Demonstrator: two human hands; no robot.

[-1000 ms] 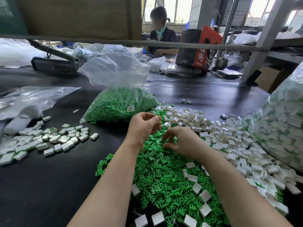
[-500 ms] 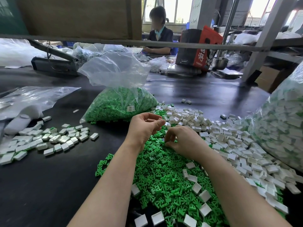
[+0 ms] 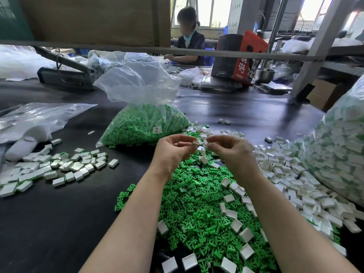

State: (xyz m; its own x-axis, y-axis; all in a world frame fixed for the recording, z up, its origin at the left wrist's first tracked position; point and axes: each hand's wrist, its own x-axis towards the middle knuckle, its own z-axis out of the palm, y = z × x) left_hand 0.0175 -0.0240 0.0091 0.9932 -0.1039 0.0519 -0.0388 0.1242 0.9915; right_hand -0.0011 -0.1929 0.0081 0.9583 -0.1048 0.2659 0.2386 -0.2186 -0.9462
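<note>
Pinching a small white cap (image 3: 195, 143) between thumb and curled fingers of the left hand (image 3: 173, 154), lifted clear of the black bench (image 3: 59, 223) above its middle. Curled likewise on the right hand (image 3: 232, 152) just beside, fingertips drawn together; cannot tell whether anything sits between them. Below, spreading toward the near edge: heap of matte green pieces (image 3: 197, 205), flat and forked, strewn with glossy, hollow, rectangular white shells (image 3: 285, 170). Toward the left edge, scattered filled blocks (image 3: 59, 170). Behind the hands, a crinkled clear bag (image 3: 145, 123), open-topped, packed with green. At the right edge, a bulging sack (image 3: 338, 150) of white parts.
</note>
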